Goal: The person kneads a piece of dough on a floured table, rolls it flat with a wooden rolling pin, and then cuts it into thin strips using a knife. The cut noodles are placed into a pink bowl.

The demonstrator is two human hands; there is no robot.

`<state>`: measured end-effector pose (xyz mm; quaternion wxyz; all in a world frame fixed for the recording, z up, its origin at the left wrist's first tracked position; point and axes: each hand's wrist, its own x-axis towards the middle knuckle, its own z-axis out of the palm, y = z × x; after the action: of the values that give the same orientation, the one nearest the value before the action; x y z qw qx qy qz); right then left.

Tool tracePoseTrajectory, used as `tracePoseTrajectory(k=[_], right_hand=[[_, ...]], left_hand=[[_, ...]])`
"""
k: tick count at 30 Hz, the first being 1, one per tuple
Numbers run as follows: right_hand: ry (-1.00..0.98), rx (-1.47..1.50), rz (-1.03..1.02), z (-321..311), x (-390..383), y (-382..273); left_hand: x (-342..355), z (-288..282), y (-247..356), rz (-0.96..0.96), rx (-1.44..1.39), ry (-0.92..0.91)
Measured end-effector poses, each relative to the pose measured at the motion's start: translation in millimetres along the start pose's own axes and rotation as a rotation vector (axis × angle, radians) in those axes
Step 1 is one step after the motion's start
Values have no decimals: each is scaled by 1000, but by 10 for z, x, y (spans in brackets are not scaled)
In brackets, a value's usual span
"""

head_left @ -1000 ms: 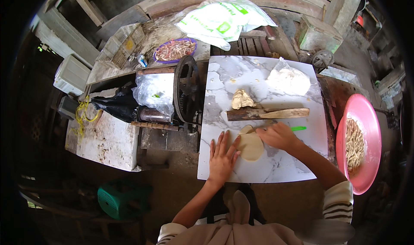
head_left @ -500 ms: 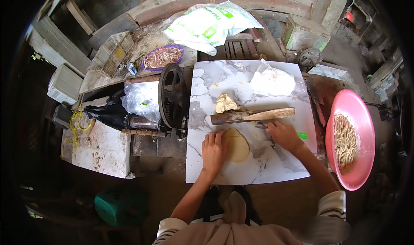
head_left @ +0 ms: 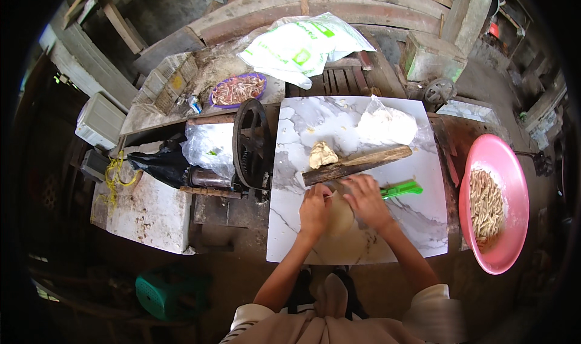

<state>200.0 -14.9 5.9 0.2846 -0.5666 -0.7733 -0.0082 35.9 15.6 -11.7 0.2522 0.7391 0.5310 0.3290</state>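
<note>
On the white marble-patterned board [head_left: 293, 117], my left hand [head_left: 315, 209] has curled fingers pinching the upper-left edge of a flattened dough sheet [head_left: 340, 221]. My right hand [head_left: 369, 201] is beside it, fingers apart over the sheet's upper right. Just right of those fingers lies a green plastic-handled cutter [head_left: 400, 188]. Beyond both hands a dark wooden stick [head_left: 357, 165] lies at a slant, with a lump of dough [head_left: 322, 155] behind it. A clear bag of white powder or dough [head_left: 386, 126] rests at the back right.
A pink basin [head_left: 511, 211] of dough strips stands right. Left is a hand-wheel roller machine [head_left: 248, 144]. Behind are a purple bowl [head_left: 238, 91] of strips, a mesh crate [head_left: 163, 83] and a white-green sack [head_left: 302, 47]. A green stool [head_left: 160, 292] is below left.
My right hand has moved left onto the dough, uncovering the green cutter. My left hand's fingers have curled at the dough's edge. The wooden stick has turned slightly. The view has shifted.
</note>
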Motion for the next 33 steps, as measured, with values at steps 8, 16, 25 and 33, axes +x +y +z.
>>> tracePoseTrajectory(k=[8, 16, 25, 33], right_hand=[[25, 430, 296, 217, 473, -2], [74, -123, 533, 470, 910, 109], [333, -114, 456, 144, 415, 113], [-11, -283, 331, -375, -494, 124]], left_hand=[[446, -299, 44, 14, -370, 79], [988, 28, -355, 24, -123, 170], [844, 19, -325, 171, -284, 326], [142, -404, -187, 391, -308, -326]])
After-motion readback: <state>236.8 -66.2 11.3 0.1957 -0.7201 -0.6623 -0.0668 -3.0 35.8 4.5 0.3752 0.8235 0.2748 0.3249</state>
